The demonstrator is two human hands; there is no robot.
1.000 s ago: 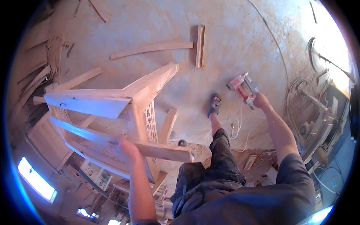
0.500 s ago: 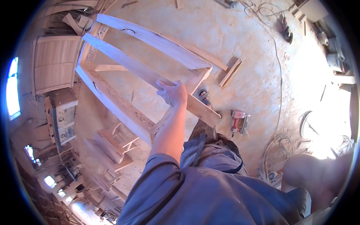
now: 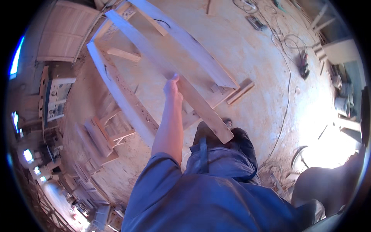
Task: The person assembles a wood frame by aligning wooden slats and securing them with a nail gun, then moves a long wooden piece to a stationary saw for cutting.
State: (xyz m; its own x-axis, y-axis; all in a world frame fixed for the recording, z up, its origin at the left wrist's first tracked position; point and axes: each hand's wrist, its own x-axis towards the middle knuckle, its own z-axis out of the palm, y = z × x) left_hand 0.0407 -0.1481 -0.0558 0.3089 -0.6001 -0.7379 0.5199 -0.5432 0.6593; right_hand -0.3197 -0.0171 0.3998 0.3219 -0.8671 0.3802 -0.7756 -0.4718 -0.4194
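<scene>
My left hand (image 3: 172, 89) is closed around a long, flat wooden board (image 3: 203, 106), thumb on its upper side. The board slants from the upper left down to its near end in front of my trousers. Beneath it on the floor lies a large wooden frame, with a right rail (image 3: 189, 50) and a left rail (image 3: 123, 91) on either side of the board. The board's far end overlaps the frame's far end piece (image 3: 110, 25); I cannot tell whether they touch. My right upper arm (image 3: 324, 189) shows at the lower right, but the hand is out of view.
A short wooden piece (image 3: 241, 91) lies by the frame's near right corner. Wooden furniture parts (image 3: 98, 137) stand at the left, near a panelled wooden piece (image 3: 67, 31). A power tool (image 3: 304, 65) and a cable (image 3: 288, 100) lie on the floor at the right.
The view has shifted, and the frame's far end sits higher in it. My left hand still grips the board, whose slant is steeper. The red nail gun on the floor has gone out of sight.
</scene>
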